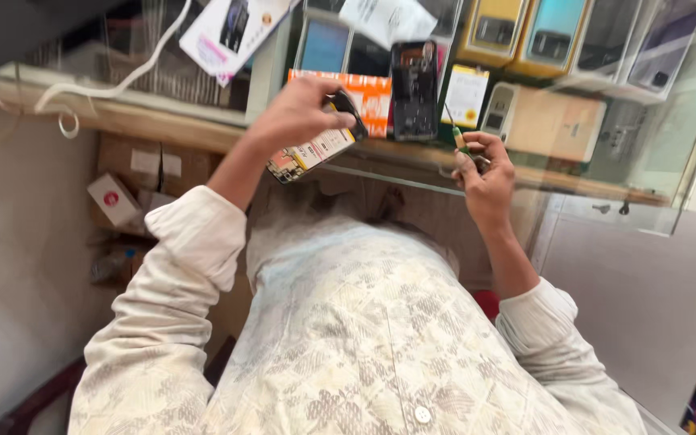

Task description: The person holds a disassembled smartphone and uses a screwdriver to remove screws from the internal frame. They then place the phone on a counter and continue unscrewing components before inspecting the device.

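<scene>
Disassembly step: left hand (300, 117) grips opened phone (316, 149); right hand (483, 169) pinches small screwdriver (458, 138); next move likely needs tip-to-screw alignment.

Orange box (372, 95) and beige box (553, 121) lie on glass counter (654, 137).

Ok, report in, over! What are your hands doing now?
Left hand gripping opened phone. Right hand pinching small screwdriver. Phone back panel lying between them on the glass counter.
</scene>
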`<state>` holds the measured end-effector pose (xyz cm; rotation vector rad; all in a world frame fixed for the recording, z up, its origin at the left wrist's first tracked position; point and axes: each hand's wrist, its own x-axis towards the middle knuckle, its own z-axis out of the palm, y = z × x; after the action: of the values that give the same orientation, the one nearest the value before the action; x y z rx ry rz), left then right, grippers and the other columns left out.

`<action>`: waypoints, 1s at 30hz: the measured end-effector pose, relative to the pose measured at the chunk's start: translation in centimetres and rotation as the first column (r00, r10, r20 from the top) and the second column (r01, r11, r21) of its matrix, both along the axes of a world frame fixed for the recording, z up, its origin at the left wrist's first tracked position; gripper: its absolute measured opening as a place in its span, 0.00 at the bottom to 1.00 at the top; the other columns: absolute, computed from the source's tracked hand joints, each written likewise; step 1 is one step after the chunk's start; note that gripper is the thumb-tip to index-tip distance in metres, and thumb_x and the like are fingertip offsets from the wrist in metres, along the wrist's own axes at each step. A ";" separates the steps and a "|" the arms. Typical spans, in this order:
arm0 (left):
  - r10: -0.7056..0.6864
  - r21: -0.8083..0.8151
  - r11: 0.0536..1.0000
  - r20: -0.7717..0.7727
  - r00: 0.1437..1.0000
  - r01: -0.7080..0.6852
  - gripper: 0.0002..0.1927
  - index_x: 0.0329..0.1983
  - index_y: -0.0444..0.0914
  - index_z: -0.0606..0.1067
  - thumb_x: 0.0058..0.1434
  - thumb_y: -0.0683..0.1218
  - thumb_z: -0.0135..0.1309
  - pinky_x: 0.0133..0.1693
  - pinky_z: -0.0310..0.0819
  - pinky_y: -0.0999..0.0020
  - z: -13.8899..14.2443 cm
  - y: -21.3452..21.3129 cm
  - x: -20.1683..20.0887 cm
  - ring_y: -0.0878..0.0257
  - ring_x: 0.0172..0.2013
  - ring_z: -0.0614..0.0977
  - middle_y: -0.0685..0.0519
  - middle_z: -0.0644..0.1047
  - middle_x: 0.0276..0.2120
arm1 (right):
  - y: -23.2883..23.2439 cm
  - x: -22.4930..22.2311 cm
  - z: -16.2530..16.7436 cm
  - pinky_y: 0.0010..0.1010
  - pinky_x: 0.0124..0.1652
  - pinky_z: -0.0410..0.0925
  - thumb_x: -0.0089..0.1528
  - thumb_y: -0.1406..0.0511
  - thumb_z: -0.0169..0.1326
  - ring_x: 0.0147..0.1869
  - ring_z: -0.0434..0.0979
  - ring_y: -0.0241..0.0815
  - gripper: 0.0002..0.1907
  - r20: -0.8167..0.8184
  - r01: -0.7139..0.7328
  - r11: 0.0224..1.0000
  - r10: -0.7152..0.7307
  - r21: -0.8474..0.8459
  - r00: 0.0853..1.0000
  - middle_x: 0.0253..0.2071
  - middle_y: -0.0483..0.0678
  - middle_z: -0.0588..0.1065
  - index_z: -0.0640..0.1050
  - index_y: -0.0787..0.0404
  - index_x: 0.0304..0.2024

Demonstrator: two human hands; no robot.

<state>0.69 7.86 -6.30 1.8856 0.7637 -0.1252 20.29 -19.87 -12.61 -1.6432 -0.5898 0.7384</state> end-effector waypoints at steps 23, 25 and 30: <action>-0.296 0.500 0.855 0.249 0.922 0.139 0.25 0.51 0.41 0.80 0.49 0.46 0.72 0.52 0.65 0.56 -8.0 1.2 5.0 0.54 0.52 0.72 0.53 0.73 0.45 | 4.2 -4.2 -0.4 0.21 0.33 0.69 0.68 0.69 0.62 0.35 0.76 0.30 0.09 0.290 0.267 0.961 -0.236 -0.073 0.927 0.38 0.47 0.79 0.80 0.66 0.49; -0.236 0.499 0.862 0.238 0.942 0.089 0.25 0.51 0.42 0.80 0.49 0.46 0.72 0.52 0.63 0.55 -8.1 0.5 4.7 0.55 0.51 0.72 0.54 0.73 0.45 | 4.7 -4.1 0.1 0.23 0.32 0.70 0.67 0.70 0.62 0.34 0.78 0.31 0.08 0.360 0.231 0.968 -0.182 -0.096 0.915 0.39 0.47 0.79 0.80 0.66 0.48; -0.126 0.513 0.858 0.262 0.957 -0.027 0.25 0.51 0.42 0.80 0.48 0.45 0.72 0.51 0.62 0.56 -7.7 -1.0 4.1 0.56 0.50 0.72 0.54 0.73 0.46 | 5.4 -3.7 0.8 0.25 0.30 0.72 0.67 0.71 0.61 0.33 0.80 0.35 0.06 0.448 0.140 0.985 -0.079 -0.104 0.891 0.40 0.50 0.77 0.81 0.68 0.46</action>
<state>4.75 6.85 -14.02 2.3622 0.5789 0.3521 16.59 -14.52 -11.79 -1.9720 -0.7732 0.3200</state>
